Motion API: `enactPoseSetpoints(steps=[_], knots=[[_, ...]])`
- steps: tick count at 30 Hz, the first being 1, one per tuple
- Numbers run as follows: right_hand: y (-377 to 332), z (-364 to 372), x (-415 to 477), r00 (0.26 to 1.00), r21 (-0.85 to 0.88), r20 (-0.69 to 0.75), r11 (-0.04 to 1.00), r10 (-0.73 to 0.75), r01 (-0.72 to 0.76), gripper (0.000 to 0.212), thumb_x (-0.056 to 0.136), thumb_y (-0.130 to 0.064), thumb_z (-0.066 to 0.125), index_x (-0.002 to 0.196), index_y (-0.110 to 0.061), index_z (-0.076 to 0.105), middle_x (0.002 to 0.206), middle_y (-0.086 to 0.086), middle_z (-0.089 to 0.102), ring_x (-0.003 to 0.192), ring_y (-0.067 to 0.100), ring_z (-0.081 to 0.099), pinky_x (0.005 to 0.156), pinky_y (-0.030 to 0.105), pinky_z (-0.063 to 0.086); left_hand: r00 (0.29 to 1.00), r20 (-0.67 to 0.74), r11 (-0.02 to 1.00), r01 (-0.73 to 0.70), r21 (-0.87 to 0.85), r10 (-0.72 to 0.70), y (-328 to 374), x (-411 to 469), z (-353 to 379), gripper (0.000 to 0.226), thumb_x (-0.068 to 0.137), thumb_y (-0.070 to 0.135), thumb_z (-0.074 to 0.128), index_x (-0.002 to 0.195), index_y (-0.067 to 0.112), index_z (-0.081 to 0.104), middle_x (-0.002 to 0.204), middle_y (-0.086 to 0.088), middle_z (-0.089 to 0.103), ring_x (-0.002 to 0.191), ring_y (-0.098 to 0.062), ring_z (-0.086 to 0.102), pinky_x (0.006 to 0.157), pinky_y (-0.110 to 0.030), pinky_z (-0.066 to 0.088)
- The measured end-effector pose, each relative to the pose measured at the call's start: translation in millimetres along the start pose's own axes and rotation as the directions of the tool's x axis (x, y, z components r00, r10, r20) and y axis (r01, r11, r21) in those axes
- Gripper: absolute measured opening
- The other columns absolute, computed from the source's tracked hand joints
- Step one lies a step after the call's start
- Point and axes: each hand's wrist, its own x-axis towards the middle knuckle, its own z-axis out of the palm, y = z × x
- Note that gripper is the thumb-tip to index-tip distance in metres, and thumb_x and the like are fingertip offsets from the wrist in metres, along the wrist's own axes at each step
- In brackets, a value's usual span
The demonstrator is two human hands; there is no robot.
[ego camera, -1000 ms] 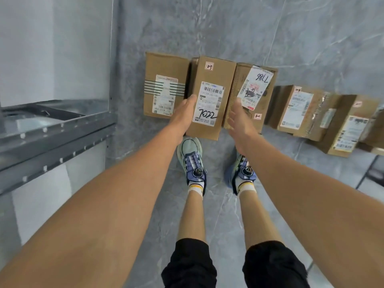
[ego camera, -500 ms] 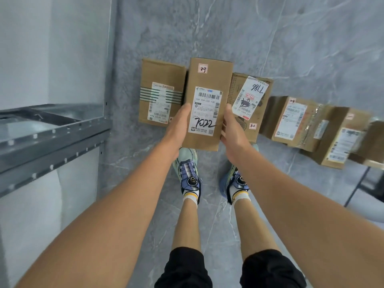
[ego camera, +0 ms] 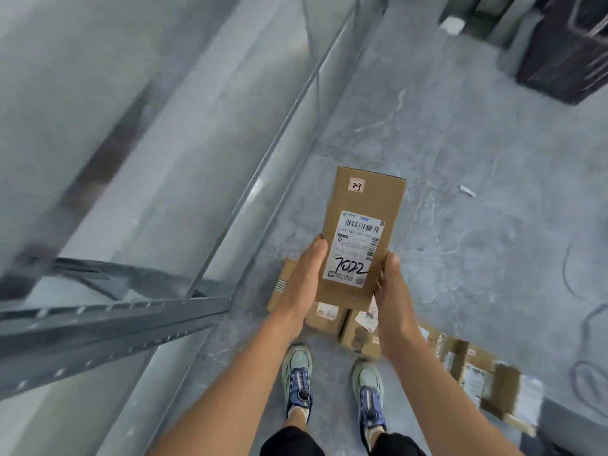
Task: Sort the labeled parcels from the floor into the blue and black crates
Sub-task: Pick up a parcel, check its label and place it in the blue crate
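I hold a tall brown cardboard parcel [ego camera: 360, 238] off the floor in front of me. Its white label reads 7022 and a small sticker near the top reads 23. My left hand [ego camera: 304, 278] grips its left edge and my right hand [ego camera: 393, 297] grips its lower right edge. Below it, more labeled parcels [ego camera: 357, 327] lie in a row on the grey floor, running to the right [ego camera: 477, 376]. A black crate [ego camera: 566, 44] stands at the top right. No blue crate is in view.
A grey metal rack [ego camera: 115, 317] with a long rail fills the left side. My two feet [ego camera: 332, 386] stand just behind the parcel row. Cables [ego camera: 589, 324] lie on the floor at the right, and a small white scrap [ego camera: 467, 190] lies further out.
The 7022 parcel went from the floor row up into both hands. My view has swung upward and forward, so the row now lies below the parcel and the black crate shows.
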Motion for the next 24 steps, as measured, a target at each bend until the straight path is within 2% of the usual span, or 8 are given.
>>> enactPoseSetpoints(steps=[4, 6, 9, 12, 16, 18, 22, 24], knots=[[-85.6, 10.8, -55.2, 0.980, -0.027, 0.117, 0.986, -0.160, 0.164, 0.051, 0.114, -0.052, 0.021, 0.138, -0.036, 0.064, 0.123, -0.020, 0.077, 0.113, -0.005, 0.070, 0.085, 0.013, 0.054, 0.994, -0.066, 0.993, -0.095, -0.070, 0.090, 69.0, -67.5, -5.1, 0.045, 0.103, 0.067, 0.029, 0.139, 0.054, 0.052, 0.132, 0.017, 0.067, 0.122, -0.006, 0.062, 0.102, -0.033, 0.050], [-116.5, 12.4, -80.6, 0.960, -0.038, 0.178, 0.973, -0.218, 0.228, 0.049, 0.113, -0.052, 0.021, 0.136, -0.040, 0.063, 0.121, -0.024, 0.076, 0.112, -0.009, 0.069, 0.083, 0.009, 0.053, 0.985, -0.106, 0.984, -0.144, -0.106, 0.133, 92.4, -100.4, -4.8, 0.047, 0.101, 0.070, 0.028, 0.140, 0.056, 0.050, 0.130, 0.020, 0.067, 0.120, -0.004, 0.062, 0.101, -0.034, 0.049], [-151.0, 9.6, -115.6, 0.922, -0.049, 0.270, 0.952, -0.279, 0.302, 0.050, 0.110, -0.057, 0.023, 0.139, -0.044, 0.061, 0.123, -0.026, 0.074, 0.114, -0.011, 0.067, 0.090, 0.014, 0.049, 0.959, -0.190, 0.965, -0.236, -0.111, 0.212, 118.8, -155.7, -1.0, 0.042, 0.100, 0.070, 0.029, 0.136, 0.062, 0.050, 0.126, 0.028, 0.066, 0.111, 0.013, 0.060, 0.094, -0.025, 0.045], [-173.7, 1.5, -150.6, 0.879, -0.065, 0.361, 0.931, -0.312, 0.358, 0.054, 0.108, -0.063, 0.024, 0.144, -0.045, 0.060, 0.128, -0.023, 0.073, 0.118, -0.009, 0.065, 0.100, 0.024, 0.044, 0.927, -0.283, 0.947, -0.294, -0.132, 0.248, 128.0, -205.2, 8.8, 0.042, 0.100, 0.071, 0.030, 0.137, 0.063, 0.049, 0.128, 0.029, 0.065, 0.115, 0.013, 0.057, 0.098, -0.024, 0.044], [-195.8, -10.2, -200.8, 0.794, -0.094, 0.507, 0.894, -0.336, 0.438, 0.055, 0.106, -0.064, 0.023, 0.141, -0.046, 0.061, 0.123, -0.027, 0.074, 0.112, -0.015, 0.065, 0.089, 0.017, 0.044, 0.861, -0.437, 0.914, -0.364, -0.176, 0.259, 130.6, -272.5, 28.6, 0.038, 0.102, 0.067, 0.029, 0.137, 0.064, 0.046, 0.115, 0.038, 0.065, 0.106, 0.019, 0.058, 0.087, -0.017, 0.043], [-200.9, -13.5, -227.1, 0.753, -0.101, 0.570, 0.881, -0.329, 0.462, 0.056, 0.106, -0.064, 0.023, 0.140, -0.045, 0.062, 0.124, -0.024, 0.075, 0.111, -0.013, 0.066, 0.087, 0.017, 0.044, 0.819, -0.511, 0.898, -0.400, -0.186, 0.259, 127.7, -309.1, 38.2, 0.032, 0.105, 0.062, 0.028, 0.126, 0.064, 0.051, 0.104, 0.042, 0.067, 0.096, 0.025, 0.059, 0.085, -0.016, 0.042], [-198.0, -10.5, -277.1, 0.670, -0.102, 0.676, 0.861, -0.307, 0.497, 0.053, 0.108, -0.062, 0.023, 0.133, -0.044, 0.066, 0.116, -0.022, 0.077, 0.105, -0.011, 0.068, 0.084, 0.020, 0.045, 0.734, -0.641, 0.864, -0.454, -0.218, 0.224, 111.7, -380.0, 48.2, 0.037, 0.102, 0.066, 0.030, 0.125, 0.061, 0.059, 0.115, 0.030, 0.071, 0.105, 0.013, 0.062, 0.088, -0.020, 0.044], [-191.6, -4.7, -305.5, 0.622, -0.092, 0.728, 0.858, -0.289, 0.505, 0.051, 0.109, -0.061, 0.025, 0.133, -0.045, 0.066, 0.116, -0.024, 0.077, 0.108, -0.009, 0.068, 0.090, 0.023, 0.045, 0.685, -0.699, 0.848, -0.480, -0.224, 0.203, 98.7, -415.4, 47.4, 0.036, 0.103, 0.063, 0.030, 0.122, 0.059, 0.059, 0.109, 0.032, 0.072, 0.101, 0.013, 0.065, 0.090, -0.020, 0.046]])
